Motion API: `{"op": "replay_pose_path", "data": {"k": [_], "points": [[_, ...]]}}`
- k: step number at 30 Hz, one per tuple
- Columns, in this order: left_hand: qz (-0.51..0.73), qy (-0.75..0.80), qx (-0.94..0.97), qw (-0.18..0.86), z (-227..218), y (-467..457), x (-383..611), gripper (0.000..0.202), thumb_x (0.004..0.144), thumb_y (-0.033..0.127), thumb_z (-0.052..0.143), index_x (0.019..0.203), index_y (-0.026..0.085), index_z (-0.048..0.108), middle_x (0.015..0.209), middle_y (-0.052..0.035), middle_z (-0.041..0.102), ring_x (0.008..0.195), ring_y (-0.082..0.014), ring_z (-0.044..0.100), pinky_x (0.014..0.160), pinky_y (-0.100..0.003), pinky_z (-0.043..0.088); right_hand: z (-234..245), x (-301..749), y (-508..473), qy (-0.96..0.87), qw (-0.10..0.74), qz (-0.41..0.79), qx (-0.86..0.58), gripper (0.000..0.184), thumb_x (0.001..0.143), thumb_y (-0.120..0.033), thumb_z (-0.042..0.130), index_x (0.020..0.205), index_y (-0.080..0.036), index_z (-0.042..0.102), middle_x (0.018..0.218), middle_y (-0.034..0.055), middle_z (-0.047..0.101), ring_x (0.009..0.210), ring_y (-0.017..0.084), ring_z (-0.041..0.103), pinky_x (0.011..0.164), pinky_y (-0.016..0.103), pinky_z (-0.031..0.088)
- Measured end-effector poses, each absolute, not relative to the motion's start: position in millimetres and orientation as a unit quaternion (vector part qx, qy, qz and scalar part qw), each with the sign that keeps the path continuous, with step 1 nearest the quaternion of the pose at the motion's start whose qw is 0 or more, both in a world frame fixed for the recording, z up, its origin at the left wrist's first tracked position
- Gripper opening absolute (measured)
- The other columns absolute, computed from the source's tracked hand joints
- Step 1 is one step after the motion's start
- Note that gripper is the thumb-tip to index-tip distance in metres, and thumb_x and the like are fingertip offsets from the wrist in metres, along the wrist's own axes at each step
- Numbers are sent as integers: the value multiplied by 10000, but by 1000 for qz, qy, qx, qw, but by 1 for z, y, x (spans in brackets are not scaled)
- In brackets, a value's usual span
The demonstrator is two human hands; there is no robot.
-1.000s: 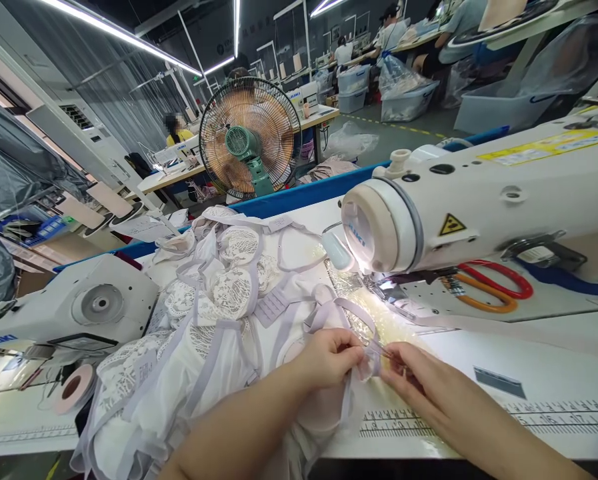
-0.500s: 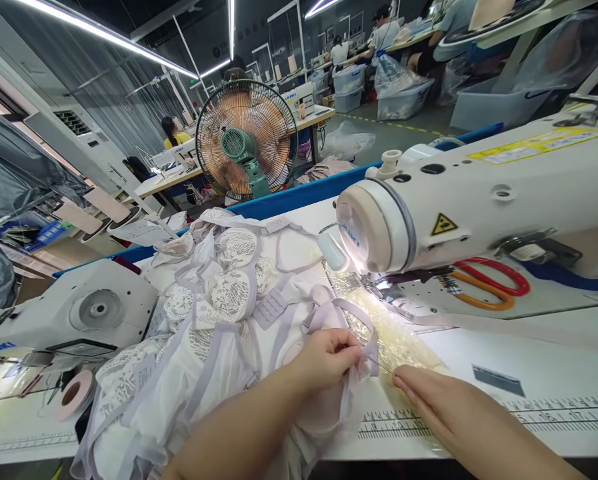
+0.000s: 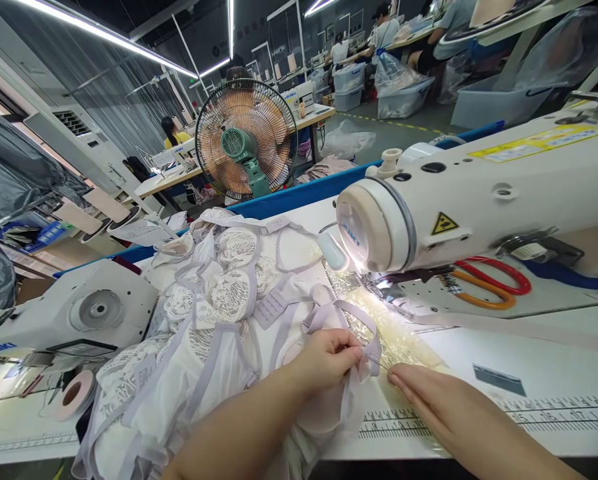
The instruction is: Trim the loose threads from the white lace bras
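Observation:
My left hand (image 3: 329,357) is closed, pinching the lilac edge of a bra (image 3: 323,407) near its looped strap (image 3: 366,320). To its right, my right hand (image 3: 433,393) is closed too, its fingertips on a thin, needle-like metal tool (image 3: 380,365). That tool's far tip meets the fabric beside my left fingertips; its exact kind is too small to tell. Behind both hands a crinkled clear plastic sheet (image 3: 403,333) lies below the lit needle area of a white sewing machine (image 3: 459,193).
White lace bras (image 3: 229,293) with lilac trim are heaped on the left. Orange- and red-handled scissors (image 3: 489,287) rest under the machine arm. Another machine head (image 3: 93,307) and a pink tape roll (image 3: 76,395) are at far left. A fan (image 3: 246,140) stands behind the table.
My right hand has shifted very slightly left, toward my left hand, with the thin tool. My left hand stays in place on the bra.

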State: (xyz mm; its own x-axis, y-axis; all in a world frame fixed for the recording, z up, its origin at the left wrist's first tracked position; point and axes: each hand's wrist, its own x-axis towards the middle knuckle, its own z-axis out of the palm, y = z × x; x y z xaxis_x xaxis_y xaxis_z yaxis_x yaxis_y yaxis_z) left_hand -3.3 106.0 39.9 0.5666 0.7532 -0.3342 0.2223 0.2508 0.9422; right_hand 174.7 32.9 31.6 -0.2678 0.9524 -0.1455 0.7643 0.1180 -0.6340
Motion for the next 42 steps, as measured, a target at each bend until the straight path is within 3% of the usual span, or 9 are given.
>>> {"op": "replay_pose_path", "data": {"k": [9, 15, 18, 21, 26, 30, 34, 36, 42], "points": [[201, 436, 573, 664, 41, 107, -3, 155, 687, 288, 590, 658, 151, 524, 584, 5, 542, 495, -84, 425, 493, -213, 339, 37, 177, 33, -706, 257, 331, -570, 315, 919, -390, 295, 794, -250, 548, 744, 23, 630, 676, 174, 599, 602, 266, 468], [211, 442, 557, 671, 42, 107, -3, 117, 674, 265, 549, 648, 156, 513, 568, 0, 549, 482, -91, 433, 482, -219, 342, 41, 180, 34, -710, 272, 306, -572, 304, 899, -402, 348, 717, -246, 536, 665, 15, 589, 609, 169, 566, 562, 266, 464], [206, 449, 556, 668, 43, 106, -2, 103, 672, 253, 539, 645, 159, 504, 572, -4, 557, 476, -95, 443, 476, -221, 341, 47, 183, 34, -679, 343, 306, -572, 283, 889, -425, 386, 749, -245, 555, 740, 31, 593, 698, 176, 576, 599, 255, 468], [203, 445, 564, 665, 43, 105, -2, 90, 679, 242, 524, 646, 160, 507, 562, -9, 561, 483, -107, 466, 492, -233, 357, 55, 178, 35, -595, 429, 340, -588, 277, 875, -465, 418, 796, -252, 576, 740, 19, 573, 601, 148, 533, 567, 258, 451], [206, 443, 571, 660, 45, 104, -1, 79, 681, 229, 514, 645, 159, 509, 557, -10, 559, 485, -112, 471, 510, -244, 373, 64, 162, 34, -458, 533, 407, -584, 311, 839, -521, 448, 811, -255, 608, 1108, 30, 605, 431, 67, 422, 472, 274, 429], [207, 436, 571, 664, 44, 104, -1, 96, 681, 246, 534, 650, 158, 511, 564, -4, 554, 497, -109, 473, 521, -240, 379, 60, 163, 36, -487, 488, 395, -608, 304, 831, -504, 466, 922, -256, 616, 678, -8, 609, 462, 112, 459, 447, 249, 407], [215, 410, 585, 666, 42, 103, -2, 135, 690, 278, 556, 655, 157, 509, 560, 5, 533, 511, -102, 461, 522, -229, 367, 47, 161, 45, -621, 397, 341, -583, 221, 804, -441, 516, 838, -242, 607, 767, 14, 604, 563, 136, 525, 533, 265, 452], [212, 405, 600, 657, 41, 103, -2, 144, 690, 286, 566, 657, 157, 510, 561, 6, 526, 511, -103, 458, 511, -226, 360, 43, 160, 50, -662, 368, 323, -566, 220, 832, -405, 467, 749, -237, 583, 691, 3, 571, 591, 151, 536, 549, 270, 450], [192, 430, 603, 644, 42, 103, -1, 121, 693, 269, 559, 661, 162, 513, 564, 9, 515, 506, -109, 462, 522, -238, 385, 47, 180, 51, -598, 361, 251, -670, 259, 856, -400, 377, 667, -244, 462, 560, -36, 480, 506, 139, 469, 474, 250, 375]]}}
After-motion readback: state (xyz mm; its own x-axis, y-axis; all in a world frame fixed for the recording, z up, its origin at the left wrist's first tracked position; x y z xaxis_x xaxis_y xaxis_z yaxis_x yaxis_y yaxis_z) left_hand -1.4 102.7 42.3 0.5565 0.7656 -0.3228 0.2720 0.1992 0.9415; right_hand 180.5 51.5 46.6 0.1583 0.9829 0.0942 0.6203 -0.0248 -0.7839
